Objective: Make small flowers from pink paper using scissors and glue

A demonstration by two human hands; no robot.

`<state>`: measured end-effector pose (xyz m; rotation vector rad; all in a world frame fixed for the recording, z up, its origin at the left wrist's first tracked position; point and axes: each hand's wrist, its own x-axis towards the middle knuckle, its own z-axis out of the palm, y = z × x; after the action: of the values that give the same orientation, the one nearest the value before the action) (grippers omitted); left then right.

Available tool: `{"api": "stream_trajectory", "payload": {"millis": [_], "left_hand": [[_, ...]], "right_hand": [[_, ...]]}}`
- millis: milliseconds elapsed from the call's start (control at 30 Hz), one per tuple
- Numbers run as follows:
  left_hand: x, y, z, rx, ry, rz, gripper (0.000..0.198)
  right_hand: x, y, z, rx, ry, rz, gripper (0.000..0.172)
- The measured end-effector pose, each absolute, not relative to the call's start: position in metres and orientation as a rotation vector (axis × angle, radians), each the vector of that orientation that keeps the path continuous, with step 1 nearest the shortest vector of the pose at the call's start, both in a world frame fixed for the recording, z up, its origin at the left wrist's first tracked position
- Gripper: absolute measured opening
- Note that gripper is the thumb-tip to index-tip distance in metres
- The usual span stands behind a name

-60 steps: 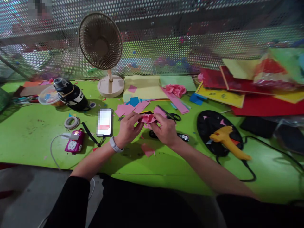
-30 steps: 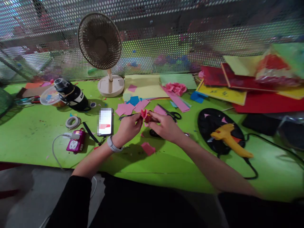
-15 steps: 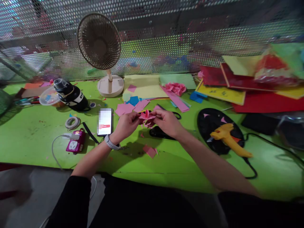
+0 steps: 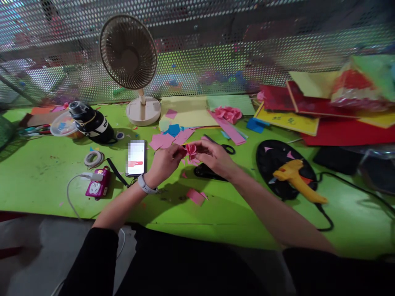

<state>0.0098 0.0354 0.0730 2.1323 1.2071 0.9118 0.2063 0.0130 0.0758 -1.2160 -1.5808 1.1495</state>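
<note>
A small pink paper flower (image 4: 191, 149) is held between both hands above the middle of the green table. My left hand (image 4: 167, 163) pinches it from the left with thumb and forefinger. From the right, the bent fingers of my right hand (image 4: 216, 157) close on its other side. Below the flower are pink paper scraps (image 4: 196, 196) and a black stapler-like tool (image 4: 210, 172), partly hidden by my right wrist. Scissors (image 4: 228, 149) lie just behind my right hand. Pink paper squares (image 4: 162, 141) are spread behind my left hand.
A phone (image 4: 136, 158), tape roll (image 4: 94, 158) and purple socket block (image 4: 98, 183) sit left. Behind stand a fan (image 4: 143, 111) and a black bottle (image 4: 92, 123). At right, a yellow glue gun (image 4: 298, 181) rests on a black round plate (image 4: 268, 156), its cord trailing.
The flower has been turned, so its petals now face me in a rounder cluster. The fingers of my right hand have shifted around it; the left hand moved slightly.
</note>
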Motion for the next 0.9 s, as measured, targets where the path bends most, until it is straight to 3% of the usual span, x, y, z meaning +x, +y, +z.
{"api": "stream_trajectory", "payload": {"millis": [167, 333, 467, 900], "left_hand": [[0.0097, 0.0361, 0.0735, 2.061, 1.206, 0.929, 0.013], [0.0095, 0.0372, 0.0748, 1.943, 1.144, 0.986, 0.035], [0.0109, 0.037, 0.0774, 1.73, 1.019, 0.98, 0.038], [0.0164, 0.0354, 0.0732, 1.323, 0.887, 0.914, 0.024]], "right_hand": [[0.2047, 0.0099, 0.0762, -1.224, -1.596, 1.087, 0.032], [0.2088, 0.0141, 0.0743, -1.234, -1.524, 1.099, 0.032], [0.2082, 0.0158, 0.0741, -1.251, -1.514, 1.145, 0.029], [0.2029, 0.0151, 0.0721, -1.287, -1.435, 1.159, 0.023]]}}
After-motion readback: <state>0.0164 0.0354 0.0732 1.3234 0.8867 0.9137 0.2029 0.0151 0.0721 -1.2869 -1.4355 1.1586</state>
